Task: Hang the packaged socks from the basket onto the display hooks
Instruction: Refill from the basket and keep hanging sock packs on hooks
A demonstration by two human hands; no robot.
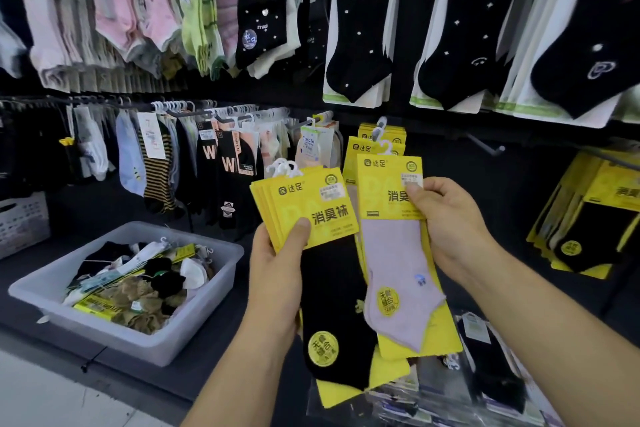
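A: So, what did each hand have?

B: The left hand (277,253) gripped a fanned stack of black sock packs (332,295) on yellow cards, thumb pressed across the front card and fingers behind. Their white plastic hangers bunched together at the top.

A: And the right?

B: The right hand (446,218) pinched a lilac sock pack (398,253) by the right edge of its yellow card, thumb on the front near a white label. That pack stood upright, just beside the stack.

A: Was it on a hook?

B: I could not tell. Its white hanger sat up against more yellow packs (367,147) that hung right behind it, and the peg itself was hidden. A bare display hook (485,146) jutted from the dark wall to the right.

A: Where was the basket?

B: The grey basket (114,333) sat low to the left on the dark shelf, well apart from both hands. It held a jumble of packaged socks (138,288): black, white and tan, some with yellow cards.

A: Anything above?

B: Rows of black socks on white-and-green cards (360,45) hung overhead.
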